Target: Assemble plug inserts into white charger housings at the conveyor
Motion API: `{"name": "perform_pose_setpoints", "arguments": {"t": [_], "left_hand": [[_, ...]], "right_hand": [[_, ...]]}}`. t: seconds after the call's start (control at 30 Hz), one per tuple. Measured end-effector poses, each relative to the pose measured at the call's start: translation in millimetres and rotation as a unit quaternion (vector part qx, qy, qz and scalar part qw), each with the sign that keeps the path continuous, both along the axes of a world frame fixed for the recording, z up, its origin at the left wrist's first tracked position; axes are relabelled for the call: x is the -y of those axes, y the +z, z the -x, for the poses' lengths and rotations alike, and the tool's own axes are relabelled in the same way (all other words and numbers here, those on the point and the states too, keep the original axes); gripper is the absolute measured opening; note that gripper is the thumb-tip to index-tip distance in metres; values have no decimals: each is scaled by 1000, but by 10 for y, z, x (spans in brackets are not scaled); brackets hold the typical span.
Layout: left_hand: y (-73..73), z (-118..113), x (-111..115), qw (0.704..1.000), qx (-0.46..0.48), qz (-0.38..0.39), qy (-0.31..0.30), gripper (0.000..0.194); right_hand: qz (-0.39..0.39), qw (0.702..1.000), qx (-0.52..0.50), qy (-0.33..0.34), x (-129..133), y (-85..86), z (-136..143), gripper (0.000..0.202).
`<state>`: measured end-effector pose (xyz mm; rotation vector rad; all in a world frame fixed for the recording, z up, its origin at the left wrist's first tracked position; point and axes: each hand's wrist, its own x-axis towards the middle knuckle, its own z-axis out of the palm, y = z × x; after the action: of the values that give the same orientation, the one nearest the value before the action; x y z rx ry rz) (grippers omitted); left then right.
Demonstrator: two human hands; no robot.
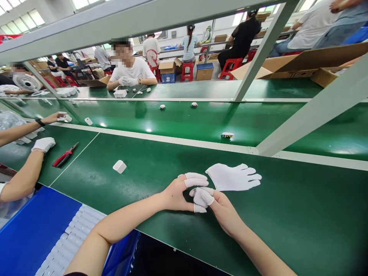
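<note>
The green bench (304, 214) carries a flat white glove (234, 177), a white case (119, 167) and pliers (68, 154).

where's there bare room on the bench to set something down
The green bench has bare patches right of the white glove, below the pale rail, and between the white box and the left hand. Crowded: around the right hand, near the left hand and glove; and far left, where pliers lie beside a co-worker's gloved hand.

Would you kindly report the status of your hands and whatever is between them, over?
Right hand pinching small white item. Left hand curved open around it, contact unclear. Glove flat just beyond, seemingly not in the way.
</note>
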<state>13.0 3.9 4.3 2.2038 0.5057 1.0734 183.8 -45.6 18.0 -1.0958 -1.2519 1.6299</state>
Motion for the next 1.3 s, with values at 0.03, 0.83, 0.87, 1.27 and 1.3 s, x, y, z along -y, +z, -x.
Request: {"name": "perform_pose_setpoints", "arguments": {"t": [0.03, 0.83, 0.87, 1.27, 1.3], "left_hand": [[12, 3, 11, 1000, -5, 13, 3, 59], [-7, -99, 171, 996, 16, -21, 88, 45], [9, -110, 191, 995, 30, -31, 92, 44], [-25, -145, 133, 978, 41, -152, 137, 46], [-21, -140, 135, 980, 35, -142, 137, 45]], "right_hand": [[-5, 1000, -2, 3, -1, 4, -6, 44], [207, 949, -232, 54, 10, -36, 64, 34], [208, 948, -234, 65, 16, -37, 68, 35], [201, 950, -238, 28, 58, -182, 95, 36], [194, 950, -242, 22, 56, -194, 99, 35]]}}
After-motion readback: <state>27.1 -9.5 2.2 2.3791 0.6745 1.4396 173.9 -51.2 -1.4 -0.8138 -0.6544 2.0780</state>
